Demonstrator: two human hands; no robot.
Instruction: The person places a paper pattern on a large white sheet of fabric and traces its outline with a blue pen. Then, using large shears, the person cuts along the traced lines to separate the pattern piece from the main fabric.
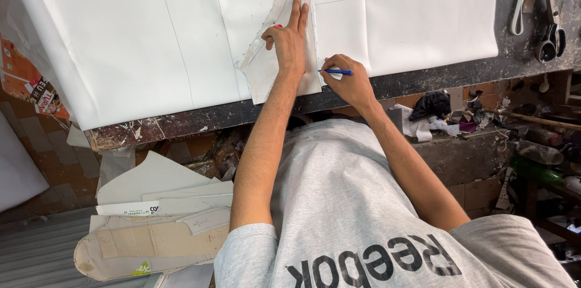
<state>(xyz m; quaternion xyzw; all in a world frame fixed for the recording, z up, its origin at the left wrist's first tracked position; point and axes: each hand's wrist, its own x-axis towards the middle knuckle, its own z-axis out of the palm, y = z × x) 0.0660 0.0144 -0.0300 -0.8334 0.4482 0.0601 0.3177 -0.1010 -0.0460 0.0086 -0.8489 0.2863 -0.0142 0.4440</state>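
Your grey T-shirt [363, 203] fills the near edge of the view, both bare forearms reaching out from it to the workbench [460, 73]. Your left hand [289, 40] lies flat, fingers stretched out and pressed together, pinning a cardboard pattern piece [263, 70] onto the large white sheet [121, 40] that covers the bench; it grips nothing, only presses down. Just to the right of that hand, your right hand [348, 79] is curled closed around a blue pen [336, 72], whose tip points toward the pattern's right edge, close to your left wrist. I cannot tell whether the tip touches the sheet. Thin drawn lines run across the sheet beyond both hands. Far to the right of your pen hand, scissors [552, 34] lie on the bare dark bench. Below your left elbow, cardboard pieces [151, 239] are stacked on the floor.
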